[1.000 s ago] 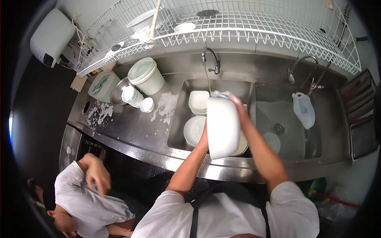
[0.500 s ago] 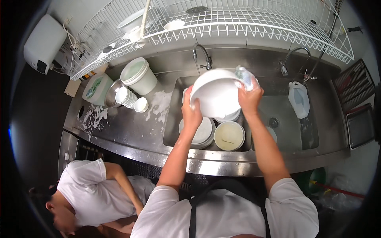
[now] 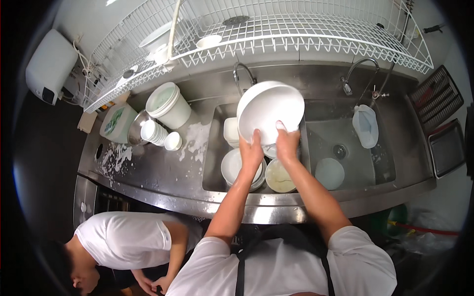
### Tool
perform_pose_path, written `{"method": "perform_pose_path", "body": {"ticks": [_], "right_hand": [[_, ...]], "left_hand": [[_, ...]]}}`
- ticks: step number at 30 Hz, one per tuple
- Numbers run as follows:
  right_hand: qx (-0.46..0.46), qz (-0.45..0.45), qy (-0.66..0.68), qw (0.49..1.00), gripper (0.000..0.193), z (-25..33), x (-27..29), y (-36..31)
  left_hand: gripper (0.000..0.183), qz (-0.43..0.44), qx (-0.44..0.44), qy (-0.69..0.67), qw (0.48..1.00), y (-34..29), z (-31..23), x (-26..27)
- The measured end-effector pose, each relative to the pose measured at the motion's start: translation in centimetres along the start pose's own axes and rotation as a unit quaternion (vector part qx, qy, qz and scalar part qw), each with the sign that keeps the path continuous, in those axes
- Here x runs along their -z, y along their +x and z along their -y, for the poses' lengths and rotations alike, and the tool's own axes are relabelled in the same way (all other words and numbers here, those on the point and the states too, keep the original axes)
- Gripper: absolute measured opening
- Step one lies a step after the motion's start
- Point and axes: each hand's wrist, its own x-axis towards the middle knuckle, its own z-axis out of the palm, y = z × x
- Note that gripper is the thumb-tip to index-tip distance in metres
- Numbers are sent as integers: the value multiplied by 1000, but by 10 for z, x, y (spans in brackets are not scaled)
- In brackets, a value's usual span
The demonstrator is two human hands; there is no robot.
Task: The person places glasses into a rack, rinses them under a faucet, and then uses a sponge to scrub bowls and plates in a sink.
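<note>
Both my hands hold a large white bowl (image 3: 270, 111) above the left sink basin (image 3: 210, 148), tilted so that its inside shows. My left hand (image 3: 251, 150) closes on the bowl's near left rim, thumb inside. Beside it my right hand (image 3: 288, 145) grips the near right rim, with white foam on the thumb. The fingers under the bowl are hidden. Beneath my hands, stacked white bowls (image 3: 231, 166) and a bowl with cloudy yellowish water (image 3: 279, 178) sit in the basin. A pale rectangular container (image 3: 230, 131) stands behind them.
The right basin (image 3: 321, 133) holds water, a sunken white bowl (image 3: 330, 173) and a white plastic container (image 3: 366, 127). Cups (image 3: 154, 133) and a white bucket (image 3: 168, 104) stand on the left counter. A wire rack (image 3: 296, 34) hangs above. Another person (image 3: 128, 239) bends down at my left.
The bowl has turned, its inside facing me more. My right hand has come down from its far right side to the near rim. The pale cloth it held has gone from sight.
</note>
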Motion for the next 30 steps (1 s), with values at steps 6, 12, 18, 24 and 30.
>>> {"method": "perform_pose_path", "body": {"ticks": [6, 12, 18, 24, 30], "right_hand": [[64, 99, -213, 970, 28, 51, 39, 37], [-120, 54, -152, 979, 30, 19, 90, 27], [-147, 6, -176, 973, 24, 79, 208, 75], [-75, -93, -99, 988, 23, 118, 282, 108], [-87, -98, -82, 988, 23, 127, 322, 110]], "left_hand": [[55, 90, 41, -24, 995, 14, 6, 16], [59, 37, -34, 34, 998, -20, 10, -70], [69, 181, -123, 144, 965, -18, 8, -145], [71, 411, -83, 323, 849, -80, 47, -218], [59, 445, 50, 361, 818, -132, 85, -256]]}}
